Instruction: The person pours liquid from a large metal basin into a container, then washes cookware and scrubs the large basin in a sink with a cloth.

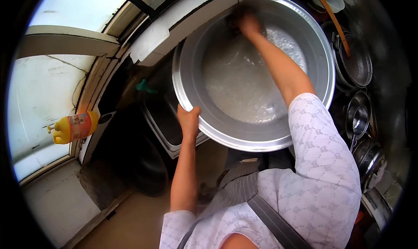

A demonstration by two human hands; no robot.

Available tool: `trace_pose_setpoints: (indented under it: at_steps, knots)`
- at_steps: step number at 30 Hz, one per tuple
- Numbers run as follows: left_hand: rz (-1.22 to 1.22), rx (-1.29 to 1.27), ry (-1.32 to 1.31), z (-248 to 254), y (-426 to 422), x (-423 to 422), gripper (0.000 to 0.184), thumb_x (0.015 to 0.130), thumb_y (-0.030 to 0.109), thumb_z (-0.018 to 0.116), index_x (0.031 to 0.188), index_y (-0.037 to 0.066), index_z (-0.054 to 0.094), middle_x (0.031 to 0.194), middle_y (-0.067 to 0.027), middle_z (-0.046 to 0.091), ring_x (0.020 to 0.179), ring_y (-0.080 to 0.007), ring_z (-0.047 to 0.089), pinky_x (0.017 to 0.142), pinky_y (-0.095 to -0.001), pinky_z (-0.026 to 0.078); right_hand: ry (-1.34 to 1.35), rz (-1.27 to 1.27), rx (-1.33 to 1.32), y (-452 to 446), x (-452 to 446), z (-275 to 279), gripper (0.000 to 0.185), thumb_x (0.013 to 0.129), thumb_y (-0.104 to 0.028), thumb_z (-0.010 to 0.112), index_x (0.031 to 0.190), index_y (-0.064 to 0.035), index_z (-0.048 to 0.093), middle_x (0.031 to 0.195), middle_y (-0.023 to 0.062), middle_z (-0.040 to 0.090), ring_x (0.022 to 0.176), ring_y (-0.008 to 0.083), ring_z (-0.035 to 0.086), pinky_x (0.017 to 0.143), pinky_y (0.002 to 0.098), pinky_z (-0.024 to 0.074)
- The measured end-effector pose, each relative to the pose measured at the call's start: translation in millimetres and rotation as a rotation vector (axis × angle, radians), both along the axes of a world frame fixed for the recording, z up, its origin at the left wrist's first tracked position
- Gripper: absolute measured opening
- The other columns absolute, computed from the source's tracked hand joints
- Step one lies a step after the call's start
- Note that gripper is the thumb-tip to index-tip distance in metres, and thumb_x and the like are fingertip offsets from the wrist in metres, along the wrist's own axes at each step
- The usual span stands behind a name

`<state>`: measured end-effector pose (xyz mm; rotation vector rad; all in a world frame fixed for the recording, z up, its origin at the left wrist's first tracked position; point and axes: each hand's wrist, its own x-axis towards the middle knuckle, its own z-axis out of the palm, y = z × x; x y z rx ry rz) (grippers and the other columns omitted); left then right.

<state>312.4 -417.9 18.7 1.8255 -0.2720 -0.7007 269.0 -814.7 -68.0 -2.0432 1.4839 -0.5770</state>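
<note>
A large round metal basin (191, 79) with cloudy water in its bottom fills the upper middle of the view. My left hand (189, 120) grips the basin's near left rim, with the thumb over the edge. Inside, my right hand (249, 25) is at the far wall, pressed around a dark scrubber or cloth that is too blurred to make out. Bright ripples and some foam show in the water to the right of that hand.
A yellow bottle (76, 127) with a pump stands by the window at the left. Below the basin's left side are a metal-edged sink or tray (163, 136) and a green object (146, 86). Pans (355, 60) and a ladle (360, 118) line the right side.
</note>
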Motion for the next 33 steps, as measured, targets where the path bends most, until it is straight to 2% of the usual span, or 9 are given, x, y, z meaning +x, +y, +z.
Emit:
trace_pose_setpoints:
  at_steps: [7, 9, 12, 17, 20, 22, 25, 30, 33]
  knots:
    - [0.069, -0.032, -0.026, -1.9, -3.5, 0.6, 0.037, 0.068, 0.004, 0.057, 0.103, -0.007, 0.057, 0.090, -0.0111, 0.065, 0.081, -0.0182, 0.062, 0.076, -0.0298, 0.049, 0.325, 0.075, -0.071, 39.5, -98.3, 25.9, 0.033, 0.083, -0.013, 0.059, 0.116, -0.0147, 0.060, 0.125, 0.0268, 0.045, 0.109, 0.0469, 0.051, 0.094, 0.0498, 0.0464]
    - [0.071, -0.064, -0.060, -4.1, -3.1, 0.5, 0.029, 0.075, 0.008, 0.062, 0.100, -0.007, 0.059, 0.087, -0.0108, 0.066, 0.079, -0.0177, 0.062, 0.075, -0.0301, 0.049, 0.410, 0.410, -0.181, 62.2, -86.6, 11.0, 0.031, 0.083, -0.013, 0.059, 0.113, -0.0157, 0.062, 0.126, 0.0243, 0.042, 0.107, 0.0473, 0.051, 0.094, 0.0512, 0.0460]
    - [0.103, -0.046, -0.102, -17.7, -0.4, 4.5, 0.030, 0.092, 0.021, 0.057, 0.101, -0.007, 0.058, 0.088, -0.0108, 0.066, 0.080, -0.0182, 0.062, 0.076, -0.0306, 0.048, 0.059, 0.539, -0.002, 105.0, -41.2, 7.4, 0.029, 0.083, -0.019, 0.058, 0.112, -0.0166, 0.065, 0.130, 0.0258, 0.046, 0.104, 0.0517, 0.054, 0.096, 0.0531, 0.0440]
    - [0.128, -0.026, -0.069, -18.8, 1.2, 4.8, 0.049, 0.103, 0.035, 0.038, 0.111, -0.008, 0.058, 0.099, -0.0132, 0.065, 0.090, -0.0182, 0.059, 0.083, -0.0320, 0.046, -0.533, 0.402, 0.264, 161.1, 45.5, 34.5, 0.032, 0.083, -0.018, 0.057, 0.107, 0.0021, 0.062, 0.107, 0.0291, 0.061, 0.107, 0.0456, 0.056, 0.091, 0.0458, 0.0461]
    - [0.157, -0.105, 0.008, -25.5, 2.0, 7.5, 0.052, 0.104, 0.037, 0.034, 0.117, -0.008, 0.057, 0.107, -0.0146, 0.064, 0.096, -0.0190, 0.058, 0.086, -0.0326, 0.045, -0.472, 0.393, 0.241, 210.4, 70.1, 45.5, 0.028, 0.081, -0.014, 0.055, 0.103, 0.0035, 0.059, 0.108, 0.0311, 0.059, 0.103, 0.0478, 0.055, 0.089, 0.0505, 0.0453]
    - [0.144, -0.127, 0.060, -28.8, -0.1, 11.8, 0.052, 0.105, 0.037, 0.034, 0.119, -0.007, 0.057, 0.110, -0.0151, 0.063, 0.098, -0.0196, 0.058, 0.088, -0.0329, 0.045, -0.519, 0.593, 0.154, 255.1, 46.6, 41.5, 0.023, 0.080, -0.015, 0.053, 0.094, 0.0032, 0.054, 0.114, 0.0326, 0.054, 0.123, 0.0491, 0.043, 0.101, 0.0466, 0.0391]
    - [0.212, -0.300, 0.201, -22.0, -2.9, 7.7, 0.050, 0.104, 0.038, 0.036, 0.119, -0.005, 0.058, 0.112, -0.0133, 0.063, 0.100, -0.0201, 0.058, 0.090, -0.0333, 0.045, -0.498, 0.993, 0.298, 296.5, -44.5, 69.2, 0.019, 0.078, -0.012, 0.047, 0.091, 0.0032, 0.047, 0.136, 0.0376, 0.040, 0.128, 0.0480, 0.040, 0.105, 0.0464, 0.0359]
    - [0.263, -0.331, 0.256, -14.3, -5.4, 5.5, 0.051, 0.104, 0.038, 0.036, 0.117, -0.006, 0.057, 0.111, -0.0133, 0.062, 0.098, -0.0203, 0.059, 0.088, -0.0324, 0.046, 0.194, 1.391, 0.723, 243.8, -191.9, 139.7, 0.050, 0.087, -0.020, 0.042, 0.133, -0.0048, 0.051, 0.149, 0.0148, 0.039, 0.132, 0.0336, 0.043, 0.112, 0.0398, 0.0331]
    - [0.249, -0.308, 0.219, -15.0, -3.1, 4.8, 0.048, 0.104, 0.036, 0.038, 0.113, -0.006, 0.059, 0.106, -0.0120, 0.063, 0.094, -0.0183, 0.059, 0.084, -0.0322, 0.047, 0.611, 1.347, 0.772, 180.7, -252.4, 142.4, 0.045, 0.093, -0.028, 0.044, 0.131, -0.0068, 0.054, 0.132, 0.0202, 0.055, 0.120, 0.0353, 0.052, 0.106, 0.0403, 0.0382]
